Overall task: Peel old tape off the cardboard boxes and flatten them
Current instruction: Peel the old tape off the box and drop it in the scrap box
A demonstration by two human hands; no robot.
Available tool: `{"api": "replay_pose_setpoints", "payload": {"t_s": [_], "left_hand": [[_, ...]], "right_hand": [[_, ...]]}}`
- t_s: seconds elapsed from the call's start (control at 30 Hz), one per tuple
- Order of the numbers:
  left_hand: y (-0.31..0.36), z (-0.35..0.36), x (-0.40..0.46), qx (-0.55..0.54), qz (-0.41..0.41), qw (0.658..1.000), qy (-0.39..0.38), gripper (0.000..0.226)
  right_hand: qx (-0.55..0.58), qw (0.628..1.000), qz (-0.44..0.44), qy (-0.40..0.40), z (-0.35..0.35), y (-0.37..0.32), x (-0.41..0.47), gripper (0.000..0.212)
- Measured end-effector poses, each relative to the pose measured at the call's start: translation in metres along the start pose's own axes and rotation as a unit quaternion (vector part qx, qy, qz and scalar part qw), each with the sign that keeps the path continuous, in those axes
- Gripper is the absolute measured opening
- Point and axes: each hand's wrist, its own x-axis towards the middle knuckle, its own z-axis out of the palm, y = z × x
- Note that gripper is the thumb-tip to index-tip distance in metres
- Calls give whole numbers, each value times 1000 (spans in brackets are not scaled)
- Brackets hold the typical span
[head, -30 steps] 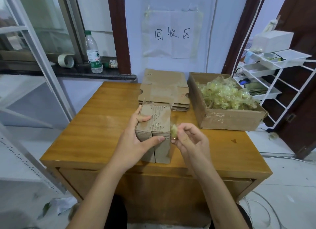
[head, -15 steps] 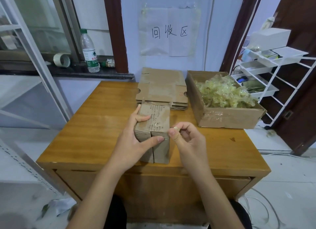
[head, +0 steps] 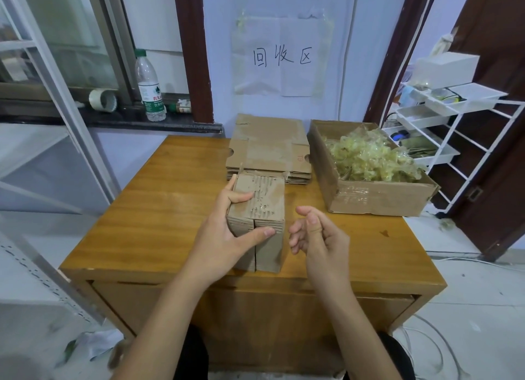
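A small closed cardboard box point(head: 262, 198) stands on the wooden table point(head: 159, 209), its top torn rough where the paper skin is gone. My left hand point(head: 224, 237) grips it from the left, thumb across the front seam and fingers on the top. Just to the right of the box, not touching it, my right hand point(head: 318, 237) hovers with loosely curled fingers and nothing visible in them. Behind lies a stack of flattened boxes point(head: 270, 149). An open carton point(head: 369, 199) at the right holds a heap of crumpled yellowish tape point(head: 369, 158).
A water bottle point(head: 149, 87) and a tape roll point(head: 102, 100) sit on the dark sill at the back left. A white wire rack point(head: 443, 124) with trays stands right of the table. A paper sign point(head: 281, 56) hangs on the wall.
My right hand pinched a small wad of tape at the box's right edge; now it has drawn back to the right and the wad is no longer visible. The left hand keeps its grip.
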Motion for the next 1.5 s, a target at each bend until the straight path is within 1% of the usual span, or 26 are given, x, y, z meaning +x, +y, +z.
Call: {"api": "replay_pose_setpoints", "payload": {"t_s": [0.13, 0.17, 0.23, 0.3, 0.37, 0.43, 0.47, 0.57, 0.63, 0.73, 0.8, 0.9, 0.97, 1.03, 1.07, 1.13, 1.23, 1.3, 1.4, 1.43, 1.5], "left_hand": [[1, 2, 0, 22, -2, 1000, 2, 67], [1, 2, 1, 33, -4, 999, 4, 68], [2, 1, 3, 56, -2, 998, 8, 72], [6, 0, 3, 78, 2, 997, 8, 78], [10, 1, 3, 92, 10, 996, 14, 80], [14, 2, 5, 111, 21, 993, 34, 70], [17, 3, 7, 121, 27, 991, 47, 63], [32, 6, 15, 150, 43, 984, 85, 37], [44, 8, 21, 174, 68, 978, 95, 24], [53, 12, 33, 227, 157, 959, 64, 16], [61, 17, 42, 271, 200, 941, 32, 22], [80, 27, 57, 328, 228, 916, -21, 27], [90, 32, 69, 343, 214, 913, -55, 24], [92, 35, 82, 353, 186, 915, -65, 22], [89, 35, 87, 353, 168, 918, -65, 21], [78, 34, 93, 348, 124, 926, -72, 19], [67, 32, 96, 344, 77, 928, -117, 19], [67, 34, 97, 339, 77, 929, -129, 20], [70, 40, 96, 365, 94, 917, -132, 22], [70, 41, 96, 373, 101, 914, -126, 22], [69, 42, 96, 376, 110, 913, -116, 21]], "right_hand": [[-47, 998, -23, -34, -4, -1, -4, 28], [-46, 998, -24, -43, -5, -4, -4, 25], [-9, 999, -6, -49, -8, -12, -5, 15], [12, 999, 8, -40, -14, -19, -3, 16], [-12, 999, 2, -35, -21, -23, 0, 19], [-66, 997, -14, -34, -26, -22, 5, 33], [-92, 995, -25, -32, -28, -20, 7, 37], [-128, 989, -76, -5, -34, -18, 14, 34], [-127, 988, -85, 9, -41, -20, 20, 31], [-95, 994, -59, 8, -55, -26, 31, 30], [-99, 993, -60, -8, -63, -31, 37, 27], [-124, 990, -62, -21, -76, -42, 51, 31], [-184, 980, -70, -17, -84, -52, 69, 35], [-285, 954, -88, -15, -92, -59, 98, 46], [-344, 934, -94, -18, -96, -59, 115, 48], [-449, 887, -106, -29, -100, -55, 148, 43], [-569, 805, -163, -44, -102, -32, 184, 28], [-634, 755, -160, -36, -99, -20, 195, 26], [-714, 686, -121, -68, -100, -5, 201, 34], [-732, 668, -108, -82, -101, 0, 201, 39], [-750, 647, -105, -93, -106, 10, 198, 47]]}}
